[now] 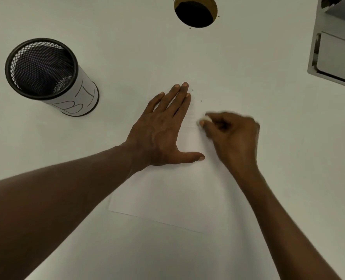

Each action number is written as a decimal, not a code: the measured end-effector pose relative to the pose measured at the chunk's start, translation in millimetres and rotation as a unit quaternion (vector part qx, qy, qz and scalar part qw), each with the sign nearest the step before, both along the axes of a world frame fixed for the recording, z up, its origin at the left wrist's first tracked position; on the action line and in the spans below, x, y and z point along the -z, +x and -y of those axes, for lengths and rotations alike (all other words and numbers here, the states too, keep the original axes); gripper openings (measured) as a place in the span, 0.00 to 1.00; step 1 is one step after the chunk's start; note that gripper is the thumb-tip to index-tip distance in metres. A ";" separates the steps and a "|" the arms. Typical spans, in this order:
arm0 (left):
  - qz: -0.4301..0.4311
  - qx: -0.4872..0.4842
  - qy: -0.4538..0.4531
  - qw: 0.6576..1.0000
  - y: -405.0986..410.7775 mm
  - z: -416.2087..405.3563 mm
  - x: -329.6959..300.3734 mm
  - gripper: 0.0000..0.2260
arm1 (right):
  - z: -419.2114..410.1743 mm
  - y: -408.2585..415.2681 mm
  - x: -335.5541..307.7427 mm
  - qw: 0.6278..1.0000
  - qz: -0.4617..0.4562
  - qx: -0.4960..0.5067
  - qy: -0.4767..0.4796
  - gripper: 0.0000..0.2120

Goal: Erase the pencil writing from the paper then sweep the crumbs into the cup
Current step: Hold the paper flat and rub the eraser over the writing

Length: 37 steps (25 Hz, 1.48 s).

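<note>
left hand point(163, 130): flat, fingers spread, pinning paper point(167, 199) to desk point(248, 67)
right hand point(234, 136): blurred, pinching white eraser point(205, 119) against paper
cup point(50, 75): black mesh, upright, far left, well apart from paper
crumbs point(193, 90): few dark specks beyond fingertips

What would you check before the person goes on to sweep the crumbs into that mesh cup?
1. Paper held flat: ok, the left hand lies spread on it.
2. Eraser gripped: ok, it shows at the right hand's fingertips.
3. Pencil writing gone: cannot tell, only faint marks show near the eraser and the right hand is blurred.
4. Cup upright and open: ok, on the table off to the left, apart from the paper.
5. Crumbs gathered: not ok, dark specks lie scattered beyond the fingertips.
</note>
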<state>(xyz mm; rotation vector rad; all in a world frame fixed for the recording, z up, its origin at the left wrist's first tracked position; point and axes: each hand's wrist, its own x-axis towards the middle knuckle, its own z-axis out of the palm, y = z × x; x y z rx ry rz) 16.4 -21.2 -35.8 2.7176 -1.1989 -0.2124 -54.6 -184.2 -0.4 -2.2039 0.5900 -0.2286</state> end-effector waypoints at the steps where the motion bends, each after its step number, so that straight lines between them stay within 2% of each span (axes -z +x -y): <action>1: 0.000 -0.001 0.002 1.000 0.0 -0.3 -0.2 0.59 | -5.0 -18.0 -3.8 1.000 -0.012 -0.010 0.008 0.09; 7: 0.002 0.000 -0.012 1.000 -0.3 -0.3 0.0 0.59 | 9.3 37.9 -4.0 1.000 -0.001 0.009 0.016 0.10; 11: 0.000 -0.002 0.002 1.000 0.2 -0.4 -0.2 0.59 | -2.2 -23.0 -6.0 0.999 -0.031 -0.027 0.030 0.10; 16: -0.003 0.002 -0.008 1.000 0.1 -0.8 -0.6 0.59 | 17.3 36.1 -4.1 0.999 -0.007 -0.034 0.003 0.10; 20: 0.001 0.001 -0.002 1.000 0.0 -0.9 0.1 0.59 | 3.2 -30.9 -7.1 0.998 -0.013 -0.063 -0.002 0.09; 25: -0.002 0.002 -0.010 1.000 -0.5 -0.9 -0.4 0.59 | 13.1 26.2 -4.0 0.997 0.018 -0.066 -0.039 0.10; 29: -0.002 -0.003 -0.010 1.000 -0.7 -0.7 -0.3 0.59 | -4.0 -25.2 -3.6 0.994 0.021 -0.102 -0.044 0.09; 34: -0.003 -0.001 -0.006 1.000 -1.2 -0.5 -2.0 0.59 | 9.1 24.5 -5.1 0.990 0.047 -0.109 -0.070 0.08; 37: -0.005 -0.002 -0.005 1.000 -1.1 0.0 -1.9 0.59 | 3.4 -14.0 -5.0 0.984 0.048 -0.141 -0.099 0.06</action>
